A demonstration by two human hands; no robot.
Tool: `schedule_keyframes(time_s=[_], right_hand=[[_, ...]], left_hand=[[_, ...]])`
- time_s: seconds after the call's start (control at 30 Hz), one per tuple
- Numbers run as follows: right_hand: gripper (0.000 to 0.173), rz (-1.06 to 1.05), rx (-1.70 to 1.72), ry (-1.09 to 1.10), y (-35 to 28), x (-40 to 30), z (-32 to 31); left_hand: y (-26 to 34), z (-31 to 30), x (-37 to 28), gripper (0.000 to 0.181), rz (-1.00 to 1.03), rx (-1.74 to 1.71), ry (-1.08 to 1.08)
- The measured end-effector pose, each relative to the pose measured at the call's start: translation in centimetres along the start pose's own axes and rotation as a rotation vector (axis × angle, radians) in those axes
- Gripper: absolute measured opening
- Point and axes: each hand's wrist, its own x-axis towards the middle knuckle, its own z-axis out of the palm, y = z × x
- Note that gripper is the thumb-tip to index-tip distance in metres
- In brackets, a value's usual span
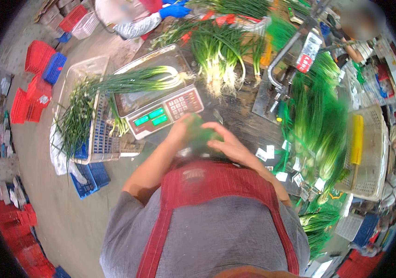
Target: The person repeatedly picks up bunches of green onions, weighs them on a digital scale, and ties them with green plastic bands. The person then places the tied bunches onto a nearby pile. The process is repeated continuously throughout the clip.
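A blurred piece of green mesh netting (198, 133) is between my two hands, close to the apron front. My left hand (181, 130) grips its left side. On the other side, my right hand (228, 141) curls thumb and forefinger around its edge. Just beyond my left hand stands a digital scale (140, 130) with lit green displays and a keypad. A bunch of green onions (145, 79) lies across the scale's metal tray (128, 106), roots to the right, leaves hanging past the left rim. More green onions (215, 59) are heaped on the dark table (243, 120) beyond.
A white plastic crate (105, 139) with green onions stands left of the scale. At right are a metal clamp device (274, 74), netted green onions (319, 121), loose labels (281, 176) and another crate (371, 156). Two people work across the table, one wearing blue gloves (174, 11).
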Motion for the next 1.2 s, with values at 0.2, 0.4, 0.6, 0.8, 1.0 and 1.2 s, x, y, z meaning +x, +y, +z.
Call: schedule_keyframes(time_s=[0.2, 0.4, 0.6, 0.8, 1.0, 1.2], right_hand=[[0.025, 0.143, 0.115, 0.249, 8.5, 2.2, -5.0], [0.039, 0.270, 1.152, -0.197, -2.3, 0.1, -1.2], [0.051, 0.187, 0.338, -0.161, -3.3, -0.4, -3.7], [0.022, 0.244, -0.070, 0.288, 4.7, 0.8, -4.2], [0.038, 0.107, 1.178, -0.059, -1.9, -0.2, -1.3], [0.031, -0.159, 1.432, -0.123, -11.5, 2.3, 0.2]], left_hand=[[1.2, 5.7, -4.9, 0.011, -0.163, 0.303, -0.414], [-0.9, -3.3, 1.2, 0.010, 0.226, 0.794, 0.179], [2.5, 3.2, -3.2, 0.029, -0.179, -0.153, 0.113], [2.8, 6.0, -5.7, 0.036, -0.085, -0.168, -0.461], [6.3, 5.5, -5.2, 0.061, 0.214, -0.817, -0.475], [-0.5, 4.8, -5.3, 0.068, 0.203, -0.397, -0.476]])
